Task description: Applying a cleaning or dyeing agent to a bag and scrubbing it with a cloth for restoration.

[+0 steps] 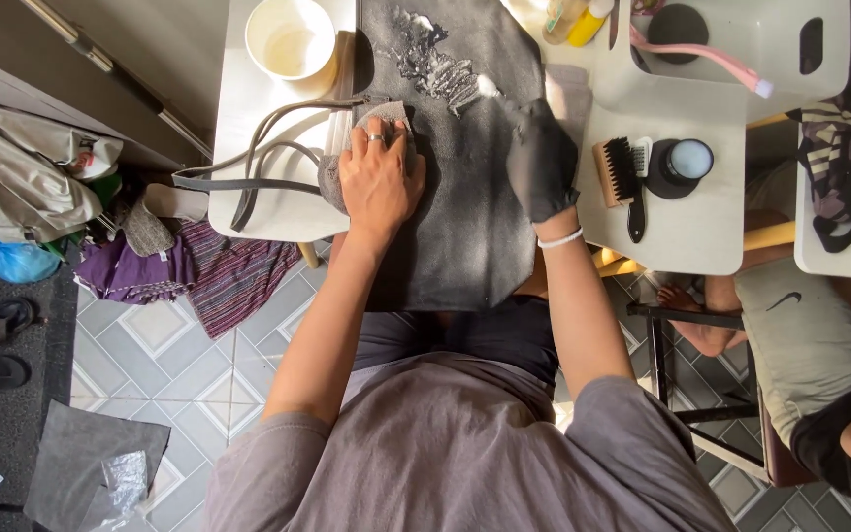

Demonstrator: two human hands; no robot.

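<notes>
Seated at the small white table [278, 212], you pin a dark suede-like bag [455, 197] flat with your bare left hand [378, 177], its fingers spread over a grey cloth [386, 113] and gripping nothing tightly. Your gloved right hand [542, 163] is closed round a small brush [490, 87], working white foam [435, 59] at the bag's far end. Press unevenly and the foam may streak. Beyond, the cup of liquid [293, 39] sits touching the bag's edge; a nudge from the bag could tip it.
</notes>
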